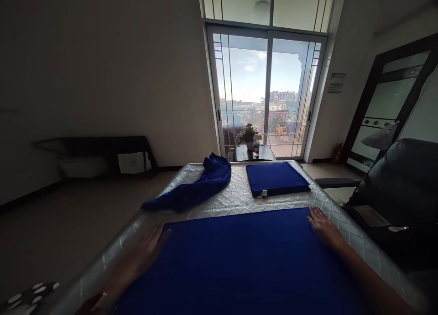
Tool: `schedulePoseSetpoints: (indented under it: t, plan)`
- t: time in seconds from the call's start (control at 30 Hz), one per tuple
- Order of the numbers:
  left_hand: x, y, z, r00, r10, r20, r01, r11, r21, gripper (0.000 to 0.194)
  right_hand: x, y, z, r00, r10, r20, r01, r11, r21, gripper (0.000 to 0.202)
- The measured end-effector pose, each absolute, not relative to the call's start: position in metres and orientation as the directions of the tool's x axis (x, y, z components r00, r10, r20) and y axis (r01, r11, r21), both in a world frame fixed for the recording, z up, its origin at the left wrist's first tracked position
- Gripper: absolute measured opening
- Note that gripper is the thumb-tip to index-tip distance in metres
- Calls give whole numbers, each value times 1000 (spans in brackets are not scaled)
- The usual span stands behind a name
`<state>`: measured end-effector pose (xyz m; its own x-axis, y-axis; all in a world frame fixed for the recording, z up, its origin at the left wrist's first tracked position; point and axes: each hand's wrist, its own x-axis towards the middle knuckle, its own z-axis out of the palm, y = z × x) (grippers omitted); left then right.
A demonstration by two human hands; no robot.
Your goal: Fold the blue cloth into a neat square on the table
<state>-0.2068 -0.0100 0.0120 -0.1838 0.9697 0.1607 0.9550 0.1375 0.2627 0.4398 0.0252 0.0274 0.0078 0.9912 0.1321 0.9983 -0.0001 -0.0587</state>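
Observation:
A flat blue cloth (246, 260) is spread in front of me on a silver quilted mattress (232, 198). At its far left corner lies my left hand (148, 246), slightly blurred, with its fingers stretched out and the thumb apart. My right hand (323, 226) rests flat at the far right corner, fingers extended over the cloth's edge. Beyond the cloth, a neatly folded blue cloth (277, 177) with a white tag (263, 193) sits to the right. A crumpled blue cloth (201, 187) lies loosely to the left.
Past the mattress stands a small dark table (239, 154) with a potted plant (249, 135) and a bottle (256, 144), before a sliding glass door (268, 91). A black chair (407, 183) is close on the right. A dark low frame (106, 151) stands by the left wall.

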Motion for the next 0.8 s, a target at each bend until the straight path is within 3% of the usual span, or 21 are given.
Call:
schedulePoseSetpoints:
  t: [0.5,0.8]
  plan:
    - [-209,-12,17,-194,973,125,942,149,300,76,449,30,24,40,994,99,999,-38,-23,66]
    - [-211,-6,6,-197,969,146,955,156,253,76,443,27,27,83,993,87,996,-79,-44,66]
